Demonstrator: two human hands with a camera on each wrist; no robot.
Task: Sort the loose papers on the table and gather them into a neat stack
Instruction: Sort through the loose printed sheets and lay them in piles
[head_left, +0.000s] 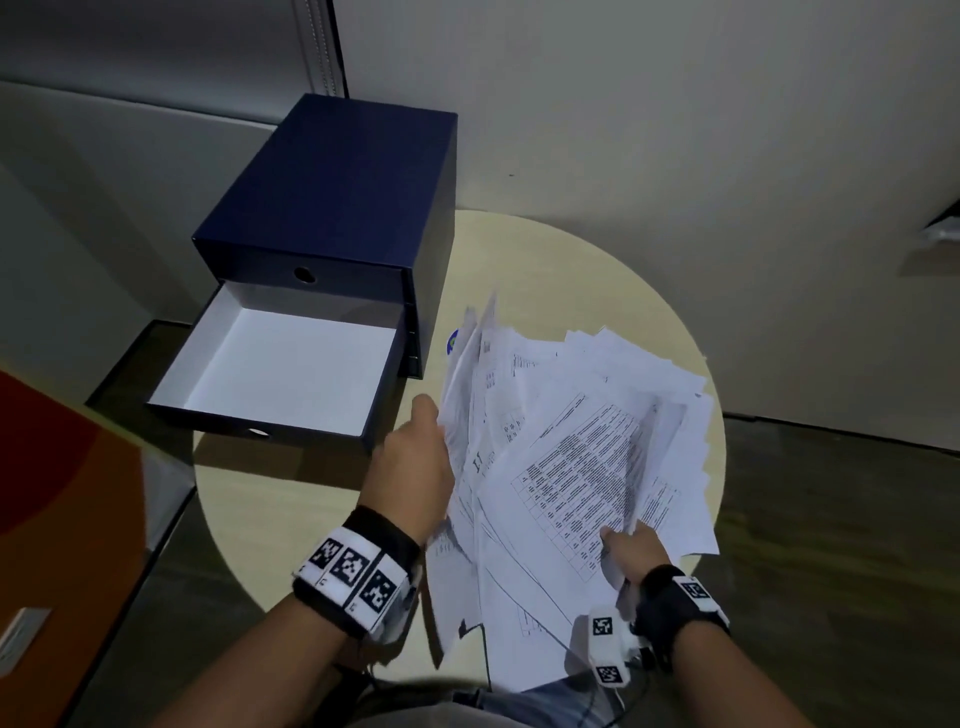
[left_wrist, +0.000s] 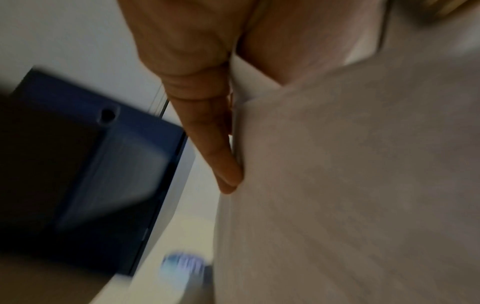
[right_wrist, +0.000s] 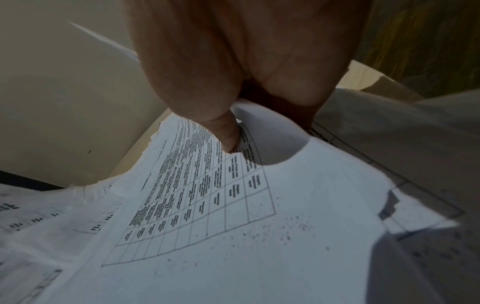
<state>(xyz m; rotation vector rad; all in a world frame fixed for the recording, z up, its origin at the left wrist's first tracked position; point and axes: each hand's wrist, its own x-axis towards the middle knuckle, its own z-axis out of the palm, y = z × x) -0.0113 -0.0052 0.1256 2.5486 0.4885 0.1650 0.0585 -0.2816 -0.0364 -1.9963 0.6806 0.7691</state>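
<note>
A messy fan of white printed papers (head_left: 566, 457) is lifted off the round beige table (head_left: 291, 499), its sheets splayed at different angles. My left hand (head_left: 415, 457) holds the pile's left edge, thumb on top; in the left wrist view a finger (left_wrist: 221, 160) lies straight along the papers (left_wrist: 350, 185). My right hand (head_left: 631, 551) pinches the near right edge, and the right wrist view shows the thumb (right_wrist: 228, 135) pressed onto a sheet with a printed table (right_wrist: 207, 195). The fingers under the pile are hidden.
A dark blue drawer box (head_left: 337, 208) stands at the table's back left, its lower drawer (head_left: 280, 369) pulled out with a white inside. A small blue sticker (head_left: 453, 340) lies by the box. A wall runs behind; dark floor lies right of the table.
</note>
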